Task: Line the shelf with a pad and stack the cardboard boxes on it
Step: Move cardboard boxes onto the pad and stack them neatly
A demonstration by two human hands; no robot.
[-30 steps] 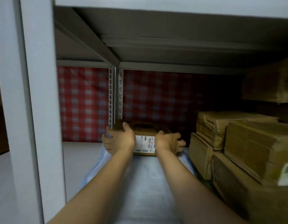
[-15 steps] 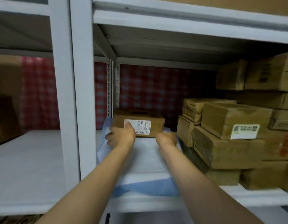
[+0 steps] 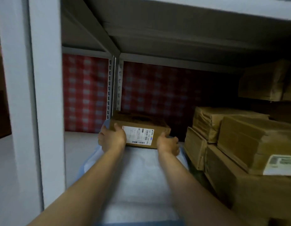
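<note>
The pad (image 3: pixel 138 185), white with a blue edge, lies along the shelf (image 3: pixel 79 144) from the lower centre of the frame toward the rear. The lining looks done, and the stacking is in hand. At mid-frame the left hand (image 3: pixel 113 139) grips the left end of a cardboard box (image 3: pixel 141 123), with the thumb on its front face and the fingers curled round the side. The right hand (image 3: pixel 168 143) clasps the box's lower right corner. The box sits at the far end of the pad, apparently resting on it, with its shipping label (image 3: pixel 138 135) facing the camera. I judge it to be the first box of the stack, being seated. The next move likely calls for squaring it to the pad's edges, then freeing both hands to fetch another.

A broad white upright post (image 3: pixel 43 95) fills the left of the frame, near the left forearm. Behind are a red checked backing (image 3: pixel 86 93) and a perforated rear post (image 3: pixel 114 85), close to the box's left rear corner. At right, a stack of cardboard boxes (image 3: pixel 239 152) stands just beside the pad, leaving a narrow lane that the right forearm could brush. The upper shelf (image 3: pixel 174 30) overhead limits how high a stack can go.
</note>
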